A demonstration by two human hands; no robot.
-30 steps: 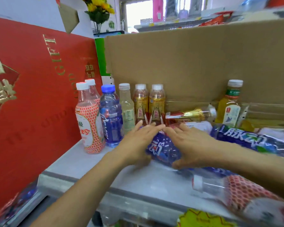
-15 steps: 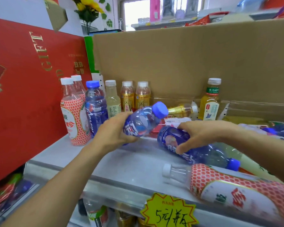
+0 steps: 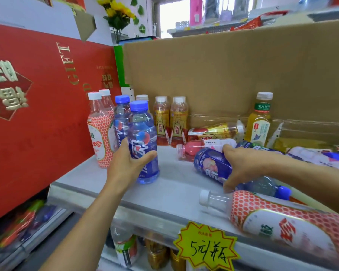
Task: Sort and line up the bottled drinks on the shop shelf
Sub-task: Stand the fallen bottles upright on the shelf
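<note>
My left hand [image 3: 125, 163] grips an upright blue-capped bottle [image 3: 142, 133] that stands on the grey shelf [image 3: 164, 192], just in front of another upright blue bottle [image 3: 121, 116]. My right hand [image 3: 241, 165] holds a second blue bottle [image 3: 213, 165] lying on its side, its cap pointing right. Upright at the back left stand two pink-netted bottles [image 3: 98, 133] and two golden bottles [image 3: 170, 122]. A pink bottle [image 3: 196, 148] and a golden bottle [image 3: 213, 131] lie flat behind my right hand.
A red gift box [image 3: 37, 114] walls the left side and a cardboard box [image 3: 233, 75] the back. A large pink-netted bottle [image 3: 282, 225] lies along the shelf's front edge at right. An upright yellow tea bottle [image 3: 259, 122] stands at the back. A yellow price tag [image 3: 205, 249] hangs below.
My left hand has brought its blue bottle from tilted in the air to upright on the shelf beside the row. My right hand still holds the lying blue bottle.
</note>
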